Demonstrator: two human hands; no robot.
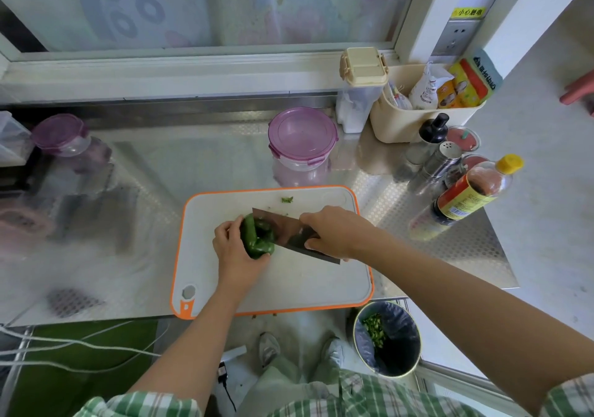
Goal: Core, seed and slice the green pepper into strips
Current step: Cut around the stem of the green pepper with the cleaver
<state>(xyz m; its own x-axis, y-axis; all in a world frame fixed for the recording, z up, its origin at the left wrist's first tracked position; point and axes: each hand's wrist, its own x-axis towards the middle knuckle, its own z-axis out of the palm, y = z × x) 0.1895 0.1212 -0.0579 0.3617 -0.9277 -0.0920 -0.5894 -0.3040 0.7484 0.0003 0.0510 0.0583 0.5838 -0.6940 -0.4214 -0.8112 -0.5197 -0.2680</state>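
Glossy dark-green bell pepper (pixel 257 238) left of centre on white plastic cutting board with orange rim (pixel 305 288). Left hand (pixel 233 249) curled round pepper, gripping. Right hand (pixel 334 233) clamped on broad steel cleaver (pixel 283 228), blade against pepper's right side. Likely opening cut for coring; no strips on board. Next: press blade through, fingertips tucked. Far beyond board, yellow sticker (pixel 467 11) reads 小心触电. Right of board, label of dark sauce bottle (pixel 463 199) illegible.

Soft, bright daylight came through the frosted window (pixel 225 5) beyond the cutting board (pixel 283 285). It washed the steel tabletop (pixel 154 166) left of the board into pale, hazy glare with smeared reflections. Shadows on the board were faint and soft-edged. The knife (pixel 289 233) blade above it gave a dull sheen. Focus was sharpest at the board and softer left of it. The wide lens bowed the window sill (pixel 160 72) behind.
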